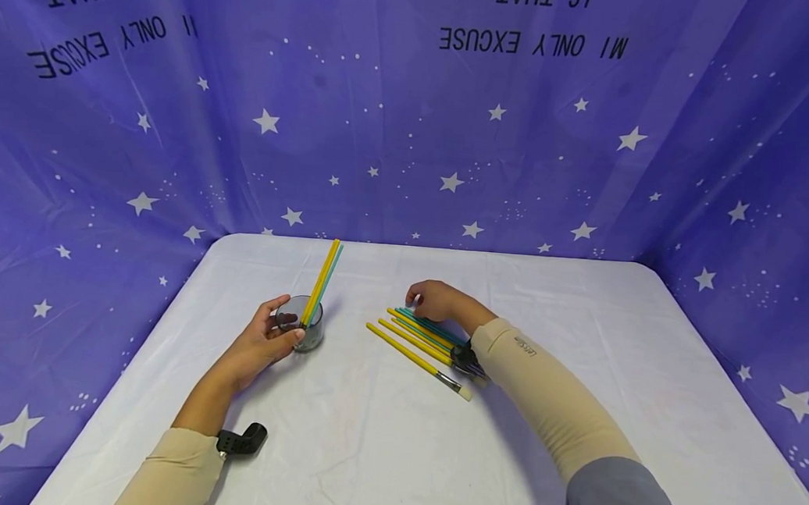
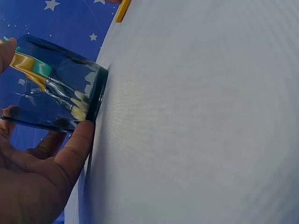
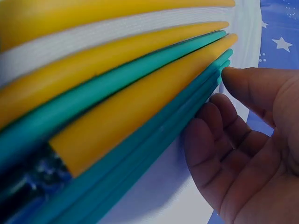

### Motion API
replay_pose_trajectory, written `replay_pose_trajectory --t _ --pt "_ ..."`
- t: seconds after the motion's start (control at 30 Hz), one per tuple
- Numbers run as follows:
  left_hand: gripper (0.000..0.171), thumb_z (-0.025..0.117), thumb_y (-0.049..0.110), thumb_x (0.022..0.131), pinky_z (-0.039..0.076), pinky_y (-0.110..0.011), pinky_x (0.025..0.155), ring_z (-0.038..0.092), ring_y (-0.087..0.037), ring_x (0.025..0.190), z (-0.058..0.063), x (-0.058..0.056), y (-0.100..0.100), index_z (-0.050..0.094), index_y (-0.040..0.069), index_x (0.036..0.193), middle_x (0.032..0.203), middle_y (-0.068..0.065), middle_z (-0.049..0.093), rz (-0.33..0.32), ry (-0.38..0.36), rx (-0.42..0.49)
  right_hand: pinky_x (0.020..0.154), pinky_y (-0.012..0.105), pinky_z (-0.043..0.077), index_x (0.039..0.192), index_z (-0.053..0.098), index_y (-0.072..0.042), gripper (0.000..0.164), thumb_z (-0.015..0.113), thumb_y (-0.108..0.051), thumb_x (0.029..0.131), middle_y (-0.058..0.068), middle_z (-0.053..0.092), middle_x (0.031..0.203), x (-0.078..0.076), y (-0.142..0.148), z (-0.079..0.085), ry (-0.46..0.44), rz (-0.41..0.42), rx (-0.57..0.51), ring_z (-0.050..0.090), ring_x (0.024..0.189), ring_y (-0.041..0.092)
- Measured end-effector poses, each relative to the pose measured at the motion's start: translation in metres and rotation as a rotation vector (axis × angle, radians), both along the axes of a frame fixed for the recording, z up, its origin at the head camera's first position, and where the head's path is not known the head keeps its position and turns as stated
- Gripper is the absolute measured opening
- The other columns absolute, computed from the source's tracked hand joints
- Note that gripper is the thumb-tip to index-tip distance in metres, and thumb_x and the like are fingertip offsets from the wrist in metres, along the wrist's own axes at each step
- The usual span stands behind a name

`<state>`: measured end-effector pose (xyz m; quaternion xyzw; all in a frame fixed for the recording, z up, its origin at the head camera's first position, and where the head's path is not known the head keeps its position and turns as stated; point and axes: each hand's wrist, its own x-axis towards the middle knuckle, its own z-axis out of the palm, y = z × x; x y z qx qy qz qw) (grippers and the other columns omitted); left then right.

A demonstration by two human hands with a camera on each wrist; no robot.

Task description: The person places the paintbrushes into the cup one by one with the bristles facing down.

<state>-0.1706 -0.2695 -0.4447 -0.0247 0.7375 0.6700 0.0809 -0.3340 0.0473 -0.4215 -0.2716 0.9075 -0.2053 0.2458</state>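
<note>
My left hand [image 1: 256,353] grips a clear, dark-tinted glass cup [image 1: 312,341] on the left of the table, thumb on the near side and fingers behind. Paintbrushes with yellow and green handles [image 1: 323,278] lean in it; in the left wrist view their bristles [image 2: 79,109] point to its base. Over a row of loose paintbrushes [image 1: 421,340], my right hand [image 1: 438,300] reaches to the handle ends. The right wrist view shows its thumb at the tips of the green paintbrushes [image 3: 156,133], fingers loosely bent beside them, with a gap between thumb and fingers.
A white cloth covers the table [image 1: 334,451]. Purple star-printed curtains [image 1: 413,128] stand behind it and along both sides. One yellow paintbrush [image 1: 405,346] lies nearest me, slightly apart from the others. A black wrist camera [image 1: 245,438] sticks out from the left wrist.
</note>
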Motion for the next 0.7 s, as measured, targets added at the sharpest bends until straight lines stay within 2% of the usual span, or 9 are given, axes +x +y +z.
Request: replay_pose_trajectory --t 0.2,0.37,0.7 --pt "0.085 0.064 0.014 0.097 0.049 -0.028 0.091 0.045 -0.021 0.119 -0.0009 -0.0007 -0.0005 0.006 0.015 0.159 0.148 -0.026 0.028 0.002 0.003 0.001 0.078 0.033 0.047 0.117 0.067 -0.009 0.024 0.061 -0.002 0.094 0.009 0.063 0.109 -0.001 -0.0003 -0.0023 -0.001 0.026 0.002 0.055 0.09 0.021" --pt "0.085 0.064 0.013 0.097 0.048 -0.028 0.091 0.045 -0.02 0.119 0.0005 0.0001 -0.0007 0.005 0.015 0.159 0.149 -0.026 0.028 0.0 -0.003 0.01 0.082 0.034 0.047 0.113 0.068 -0.01 0.022 0.061 -0.002 0.094 0.008 0.063 0.106 -0.0001 -0.0015 -0.003 0.009 0.03 0.005 0.054 0.091 0.021" --pt "0.083 0.064 0.013 0.097 0.049 -0.028 0.091 0.045 -0.02 0.118 -0.0015 -0.0013 -0.0005 0.007 0.014 0.158 0.147 -0.026 0.029 -0.004 0.007 0.004 0.079 0.033 0.045 0.111 0.065 -0.009 0.022 0.06 0.002 0.092 0.008 0.062 0.104 -0.0005 -0.0025 0.0001 0.015 0.057 0.02 0.052 0.09 0.022"
